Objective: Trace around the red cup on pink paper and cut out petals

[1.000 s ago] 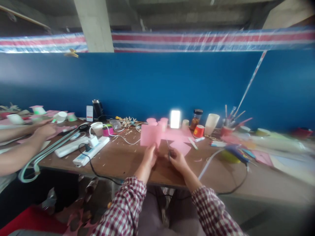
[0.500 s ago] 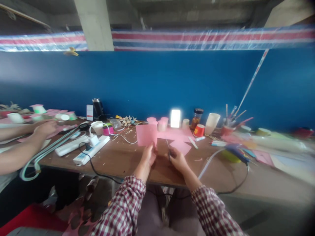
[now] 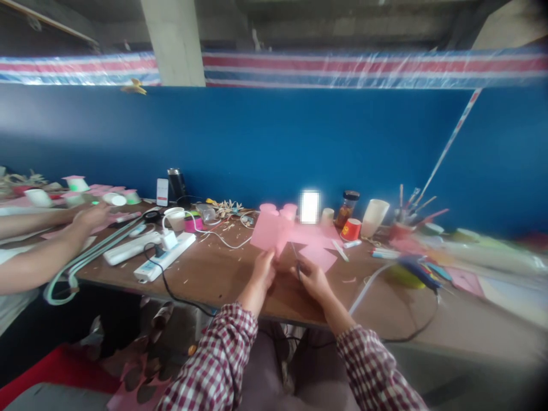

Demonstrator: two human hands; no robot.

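Observation:
My left hand (image 3: 263,274) pinches the lower edge of a pink paper sheet (image 3: 264,232), which stands up above the table and looks bent or folded on its right side. My right hand (image 3: 312,279) is closed around a pair of scissors (image 3: 298,266), whose thin blades point up and away from me, a little right of the sheet and apart from it. Behind that hand another piece of pink paper (image 3: 319,258) lies flat, overlapping a larger pink sheet (image 3: 323,233). Part of the scissors' handles is hidden by my fingers.
Rear centre: a bright lamp (image 3: 310,206), a lidded jar (image 3: 347,209) and a red paper cup (image 3: 350,229). Right: a glue gun (image 3: 417,270) with its cord. Left: a power strip (image 3: 165,257), cables, and a co-worker's hand (image 3: 92,218) near white cups.
The pink sheet in my left hand has turned and now shows a bent right side. The whole view has shifted slightly, so things sit further right. The right hand keeps its hold.

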